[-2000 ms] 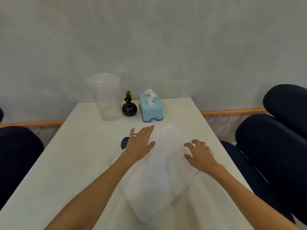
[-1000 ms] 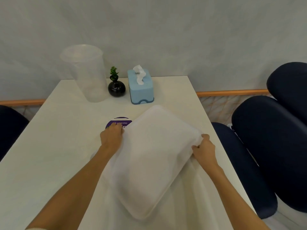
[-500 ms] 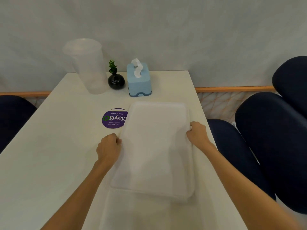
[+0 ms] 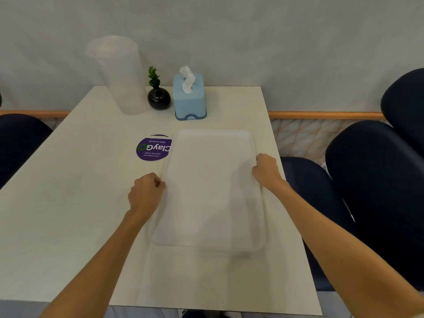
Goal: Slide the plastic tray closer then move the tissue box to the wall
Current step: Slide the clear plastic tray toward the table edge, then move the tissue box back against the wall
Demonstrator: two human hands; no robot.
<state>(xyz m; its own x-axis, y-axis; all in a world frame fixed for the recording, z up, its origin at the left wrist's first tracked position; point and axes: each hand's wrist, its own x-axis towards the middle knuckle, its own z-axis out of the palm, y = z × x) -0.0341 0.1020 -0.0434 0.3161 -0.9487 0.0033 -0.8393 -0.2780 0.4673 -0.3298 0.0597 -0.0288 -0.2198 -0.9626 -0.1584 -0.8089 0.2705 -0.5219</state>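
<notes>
Since a second ago the translucent white rectangular plastic tray (image 4: pixel 210 191) has been turned from a skewed diagonal to lie square with the pale bench (image 4: pixel 68 180), long side running away from the person; in the last half-second it has barely shifted. That suggests the first step is nearly done, with little sliding left before the hands can let go.

Taking the tray as landmark, left to right: beyond its far left corner stand a tall clear plastic cup (image 4: pixel 119 74) and a small black round vase with a green sprig (image 4: pixel 158 97). A purple round sticker (image 4: pixel 152 148) lies on the bench, its edge just under the tray's left rim. The left hand (image 4: pixel 144 195) has a curled grip on the left rim, fingers folded closed against it; whether they hook beneath is hard to tell. Just beyond the tray's far edge sits the light blue plastic tissue box (image 4: pixel 189 99), a white tissue standing out of its top, apart from the tray and not yet against the wall. The right hand (image 4: pixel 266 169) grips the right rim, likewise closed.
</notes>
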